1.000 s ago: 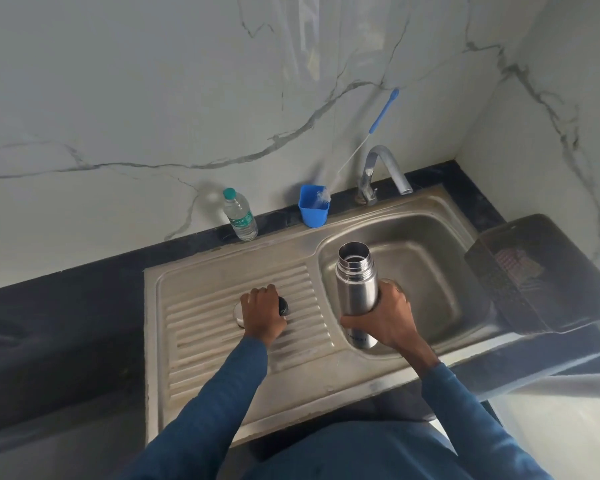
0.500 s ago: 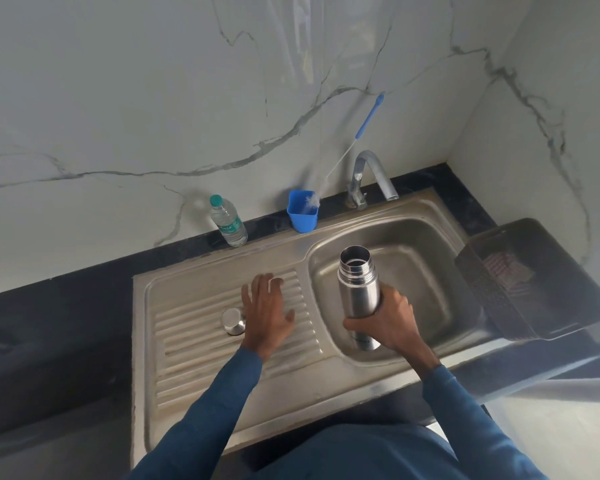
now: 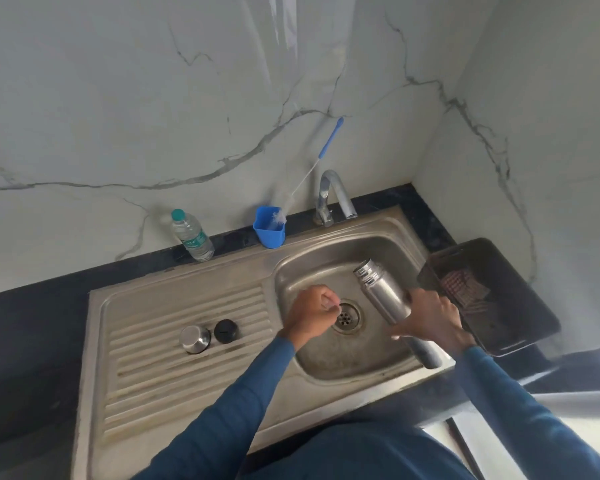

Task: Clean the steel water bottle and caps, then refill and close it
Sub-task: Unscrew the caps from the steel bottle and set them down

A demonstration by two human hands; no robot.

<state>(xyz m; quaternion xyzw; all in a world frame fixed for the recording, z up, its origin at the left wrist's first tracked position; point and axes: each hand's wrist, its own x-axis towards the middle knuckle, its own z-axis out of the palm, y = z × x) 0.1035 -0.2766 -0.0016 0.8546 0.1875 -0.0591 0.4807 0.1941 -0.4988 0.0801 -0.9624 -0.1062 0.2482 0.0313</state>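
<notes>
Gripping the steel water bottle (image 3: 383, 296), your right hand (image 3: 433, 317) leans it over the sink basin (image 3: 343, 362), probably for rinsing | left hand (image 3: 310, 311) curled, apparently empty | steel cap (image 3: 194, 338), black cap (image 3: 226, 330) parked on drainboard (image 3: 153, 375)

Surface: dark countertop (image 3: 32, 341), steel sink unit (image 3: 361, 220) set into it | drainboard (image 3: 153, 375): steel cap (image 3: 194, 338) and black cap (image 3: 226, 331) stood side by side, just apart | back edge: plastic water bottle (image 3: 192, 236) upright, blue cup (image 3: 269, 227) with brush (image 3: 330, 138) leaned in it | right end: dark tray (image 3: 527, 317) placed beside basin.
</notes>
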